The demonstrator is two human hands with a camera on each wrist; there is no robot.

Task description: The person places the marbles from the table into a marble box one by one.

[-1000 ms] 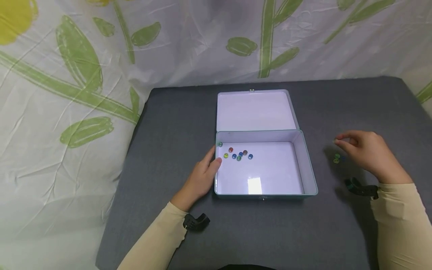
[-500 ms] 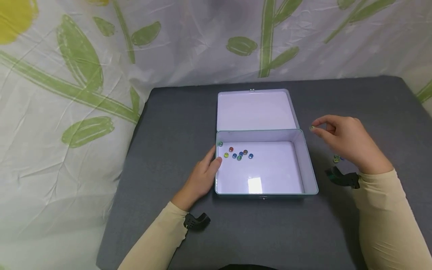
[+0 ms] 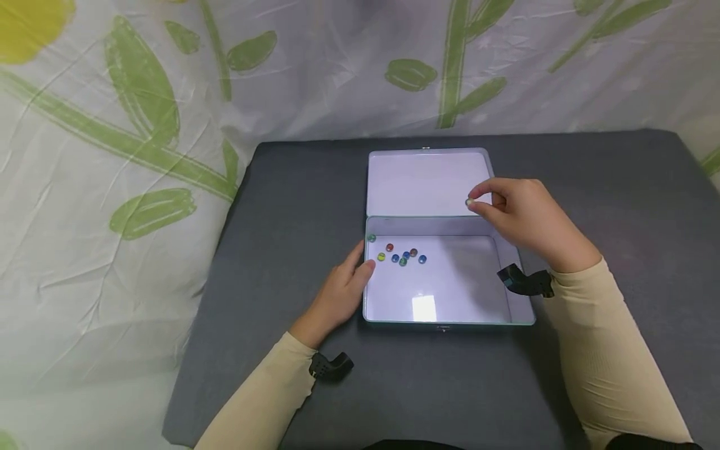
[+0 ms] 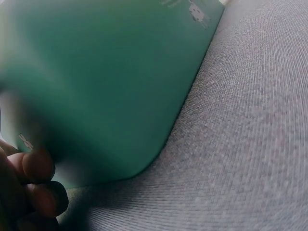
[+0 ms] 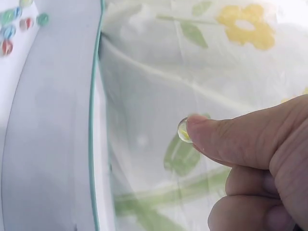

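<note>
A green metal box (image 3: 450, 324) with a white inside stands on the table, its lid (image 3: 422, 181) folded back. Several glass marbles (image 3: 406, 255) in red, blue, green and yellow lie in its left half. My left hand (image 3: 337, 290) holds the box's left wall, thumb over the rim and fingers outside; curled fingers (image 4: 41, 166) show beside the green side in the left wrist view. Between thumb and index finger, my right hand (image 3: 529, 219) pinches a clear marble (image 5: 184, 130) with yellow inside. That hand is above the box's back right corner, in front of the lid.
Dark grey cloth covers the table (image 3: 281, 206), which extends on both sides of the box. Behind it hangs a white curtain (image 3: 337, 75) with green leaves and yellow flowers. The right forearm covers part of the table to the right.
From the right side of the table, my right hand has moved left with the marble to over the box. The marbles left on the table there are now hidden. My left hand stays put.
</note>
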